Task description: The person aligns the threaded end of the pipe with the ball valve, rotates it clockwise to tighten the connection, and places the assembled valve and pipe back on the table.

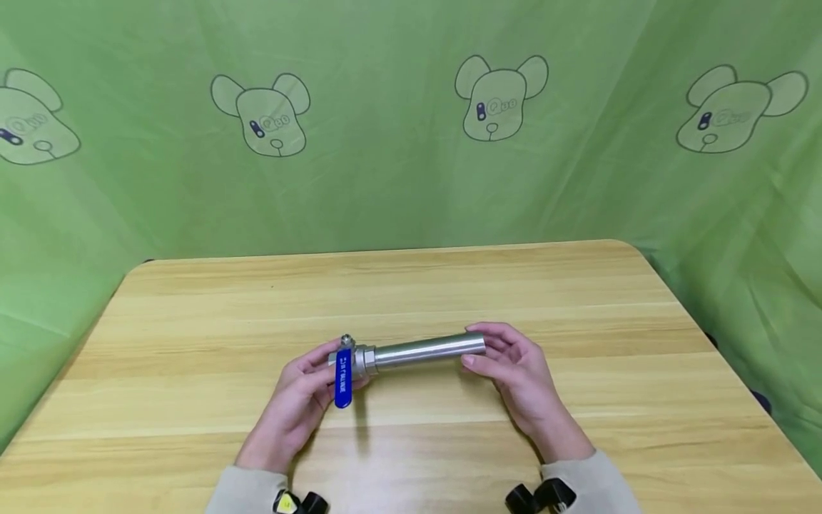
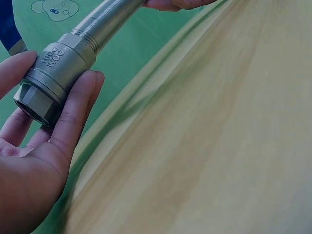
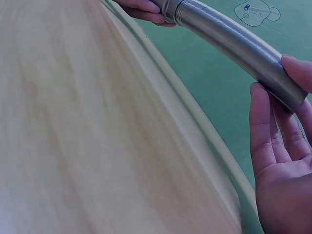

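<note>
A ball valve (image 2: pixel 61 63) of silvery metal, with a blue lever handle (image 1: pixel 343 378), is joined to one end of a smooth metal pipe (image 1: pixel 427 350). My left hand (image 1: pixel 305 392) grips the valve body, thumb on one side and fingers on the other; the valve's open hex end shows in the left wrist view. At the pipe's far end, my right hand (image 1: pixel 516 378) holds the tube between thumb and fingers. Valve and pipe are held above the table, the pipe end on the right slightly higher in the head view. Raised lettering marks the valve body.
The light wooden table (image 1: pixel 449 285) has rounded far corners. Green cloth (image 1: pixel 385 193) with printed bear faces hangs behind it and along both sides. Black devices (image 1: pixel 542 496) are strapped at the wrists, over light sleeves (image 1: pixel 594 485).
</note>
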`<state>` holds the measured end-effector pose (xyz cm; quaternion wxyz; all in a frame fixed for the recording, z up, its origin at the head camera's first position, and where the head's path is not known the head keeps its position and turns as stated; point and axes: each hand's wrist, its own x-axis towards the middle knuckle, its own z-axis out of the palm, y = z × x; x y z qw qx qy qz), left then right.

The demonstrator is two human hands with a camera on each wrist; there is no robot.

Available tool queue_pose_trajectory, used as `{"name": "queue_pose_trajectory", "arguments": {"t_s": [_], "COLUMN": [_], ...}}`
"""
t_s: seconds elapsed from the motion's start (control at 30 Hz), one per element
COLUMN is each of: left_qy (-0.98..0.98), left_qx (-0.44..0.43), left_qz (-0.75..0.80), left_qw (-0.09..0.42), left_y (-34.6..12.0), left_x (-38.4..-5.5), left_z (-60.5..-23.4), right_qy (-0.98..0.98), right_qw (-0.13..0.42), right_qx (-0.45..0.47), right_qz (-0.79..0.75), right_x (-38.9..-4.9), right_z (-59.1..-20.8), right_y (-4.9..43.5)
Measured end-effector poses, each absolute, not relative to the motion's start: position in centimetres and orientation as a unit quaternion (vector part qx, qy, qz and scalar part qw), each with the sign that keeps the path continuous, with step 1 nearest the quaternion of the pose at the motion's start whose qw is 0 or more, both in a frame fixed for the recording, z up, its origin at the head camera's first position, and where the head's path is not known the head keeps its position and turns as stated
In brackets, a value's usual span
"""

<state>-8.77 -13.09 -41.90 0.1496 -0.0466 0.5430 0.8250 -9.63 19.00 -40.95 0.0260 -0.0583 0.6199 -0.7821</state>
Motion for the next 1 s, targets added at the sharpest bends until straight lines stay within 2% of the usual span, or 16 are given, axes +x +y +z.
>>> {"name": "queue_pose_trajectory", "arguments": {"t_s": [0.53,1.0], "left_qy": [0.534,0.536], "left_qx": [-0.034,-0.046], "left_qz": [0.833,0.831], "left_qw": [0.141,0.145], "left_y": [-13.04,-12.76], "left_x": [-8.84,-8.76], "left_z": [-41.81,-42.06], "right_qy": [0.627,0.613], "right_qw": [0.012,0.027], "right_qx": [-0.073,-0.072], "right_qz": [-0.776,-0.786], "right_x": [-9.96,-9.78], "right_z": [-41.10,-41.33], "right_y": [18.83,19.19]}}
